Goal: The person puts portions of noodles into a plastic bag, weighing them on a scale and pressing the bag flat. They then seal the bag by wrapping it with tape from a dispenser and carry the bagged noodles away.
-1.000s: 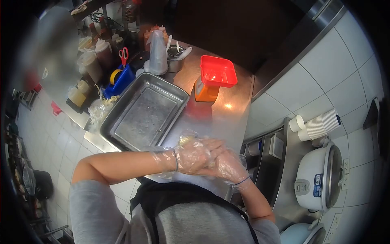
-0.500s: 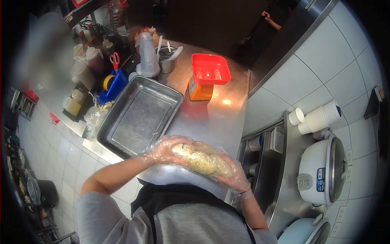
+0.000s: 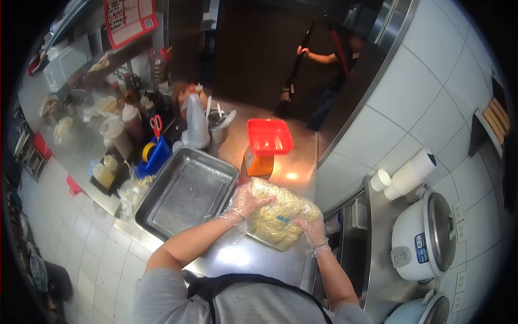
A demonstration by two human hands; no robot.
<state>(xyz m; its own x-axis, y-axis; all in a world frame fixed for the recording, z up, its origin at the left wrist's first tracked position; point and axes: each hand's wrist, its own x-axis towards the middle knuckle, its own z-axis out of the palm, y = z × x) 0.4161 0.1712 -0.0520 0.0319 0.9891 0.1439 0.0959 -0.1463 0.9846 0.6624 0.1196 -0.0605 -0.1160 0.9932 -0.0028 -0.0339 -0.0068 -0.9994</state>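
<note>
Between my two gloved hands is a clear plastic bag of pale yellow noodles (image 3: 280, 213), with a small blue-green print on its front. My left hand (image 3: 249, 201) wraps round the bag's left side, thumb across the front. On the right side, my right hand (image 3: 313, 228) grips it too. Both hands wear clear plastic gloves. The bag hangs tilted above the steel counter (image 3: 232, 259), its broad face toward me. Just left lies a deep metal tray (image 3: 186, 189) with a bare bottom. Behind the bag stands an orange scale (image 3: 259, 163) with a red pan (image 3: 270, 137).
A blue tape dispenser (image 3: 154, 159) with red-handled scissors (image 3: 156, 125) and several bottles stand at the left. Stacked paper cups (image 3: 410, 174) and a rice cooker (image 3: 423, 237) line the right side. Beyond the counter, a person (image 3: 337, 65) holds a long dark pole.
The noodle bag has been raised and turned, so its broad face shows. Both hands have moved farther from my body. The view has tilted up, showing more of the person beyond.
</note>
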